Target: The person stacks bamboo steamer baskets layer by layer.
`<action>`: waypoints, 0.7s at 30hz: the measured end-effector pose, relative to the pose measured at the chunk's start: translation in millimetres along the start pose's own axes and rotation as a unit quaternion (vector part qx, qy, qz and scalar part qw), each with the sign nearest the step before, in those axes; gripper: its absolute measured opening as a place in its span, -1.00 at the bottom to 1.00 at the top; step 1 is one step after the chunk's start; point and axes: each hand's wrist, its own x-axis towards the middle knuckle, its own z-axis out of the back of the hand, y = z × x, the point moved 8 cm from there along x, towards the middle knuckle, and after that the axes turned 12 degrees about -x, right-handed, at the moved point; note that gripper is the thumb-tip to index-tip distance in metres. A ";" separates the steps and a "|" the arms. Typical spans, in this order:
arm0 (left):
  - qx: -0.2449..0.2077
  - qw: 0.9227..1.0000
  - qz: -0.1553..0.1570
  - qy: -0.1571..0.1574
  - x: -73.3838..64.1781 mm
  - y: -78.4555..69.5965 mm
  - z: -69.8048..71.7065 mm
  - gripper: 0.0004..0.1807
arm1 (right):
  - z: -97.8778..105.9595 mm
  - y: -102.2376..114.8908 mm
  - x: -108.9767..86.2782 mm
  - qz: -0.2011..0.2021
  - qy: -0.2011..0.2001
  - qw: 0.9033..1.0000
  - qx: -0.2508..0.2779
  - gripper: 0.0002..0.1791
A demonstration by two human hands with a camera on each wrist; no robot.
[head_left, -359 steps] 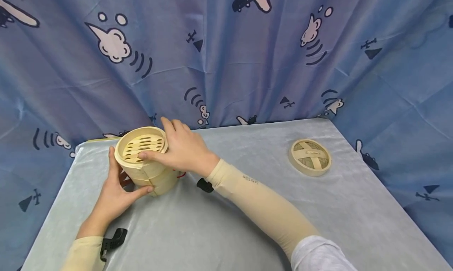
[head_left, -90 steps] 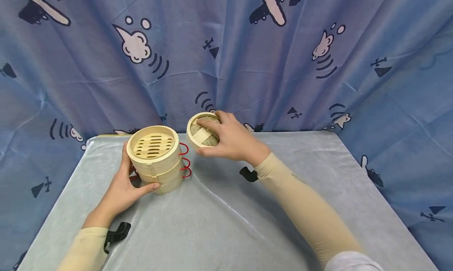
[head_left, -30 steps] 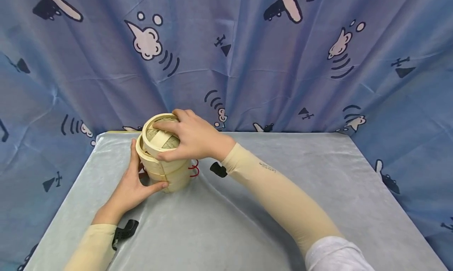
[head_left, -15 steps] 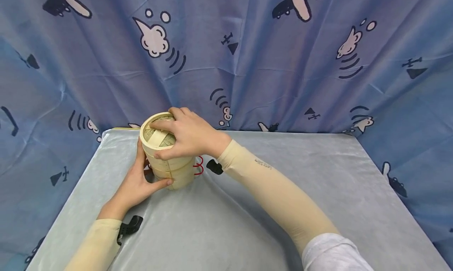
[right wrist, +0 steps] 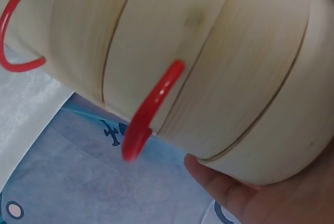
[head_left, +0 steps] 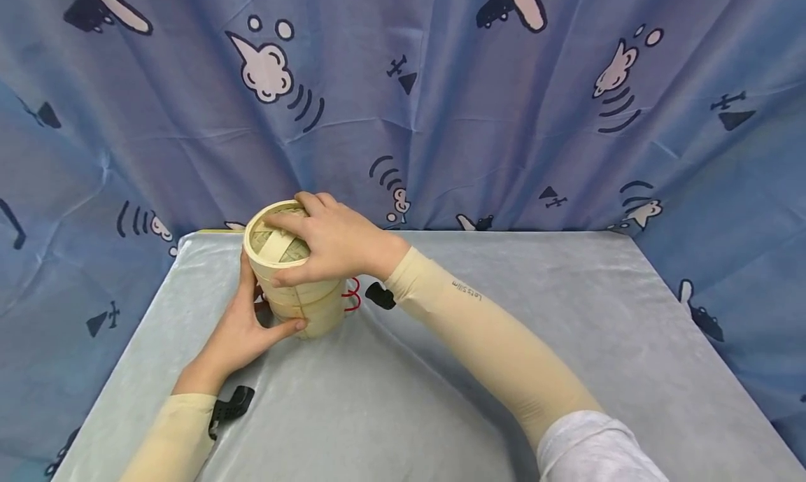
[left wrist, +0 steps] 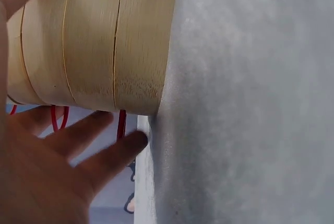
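A round bamboo steamer (head_left: 317, 306) stands at the back left of the table, its tiers stacked. On top sits the woven lid (head_left: 276, 245), a pale strip crossing its middle. My right hand (head_left: 343, 243) grips this lid from the right, thumb at the front rim and fingers across the top and far side. Lower down, my left hand (head_left: 233, 338) holds the stack, thumb on the front and fingers around the far left. In the left wrist view those fingers (left wrist: 104, 166) spread beside red loop handles (left wrist: 121, 125). A larger red loop (right wrist: 154, 112) shows in the right wrist view.
A grey-blue cloth (head_left: 378, 412) covers the table. Right behind its back edge hangs a blue curtain (head_left: 472, 118) printed with planes and clouds, which also runs along both sides. Black wrist mounts (head_left: 233, 405) stick out from the sleeves.
The lid has gone from the table's right side, through the air, onto the steamer stack, carried by my right hand. It sat tilted a second ago and is now level. My left hand keeps its hold.
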 end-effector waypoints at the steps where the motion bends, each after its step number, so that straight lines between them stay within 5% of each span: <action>1: 0.005 1.000 -0.001 -0.004 -0.3 -2.0 0.7 0.53 | 0.1 -0.3 -0.5 0.000 0.000 1.000 0.004 0.10; 5: 0.000 1.000 -0.009 -0.018 -2.1 10.8 7.9 0.39 | 0.5 -3.1 -4.4 -0.008 -0.003 1.000 0.014 0.25; 9: 0.009 0.999 -0.019 -0.027 -2.3 22.2 19.7 0.13 | 3.9 -12.8 -13.1 -0.033 0.006 0.999 0.023 0.19; 13: 0.082 0.996 -0.013 -0.040 -5.9 3.1 38.1 -0.03 | 10.1 -27.5 -21.7 -0.056 0.021 0.998 0.023 0.08; 18: 0.176 0.983 0.024 -0.046 -11.3 -22.9 63.4 -0.04 | 18.4 -43.7 -27.2 -0.075 0.036 0.997 0.004 0.03; 21: 0.213 0.976 0.016 -0.041 -7.8 -43.1 68.5 -0.01 | 20.3 -52.8 -35.4 -0.087 0.047 0.995 -0.004 0.03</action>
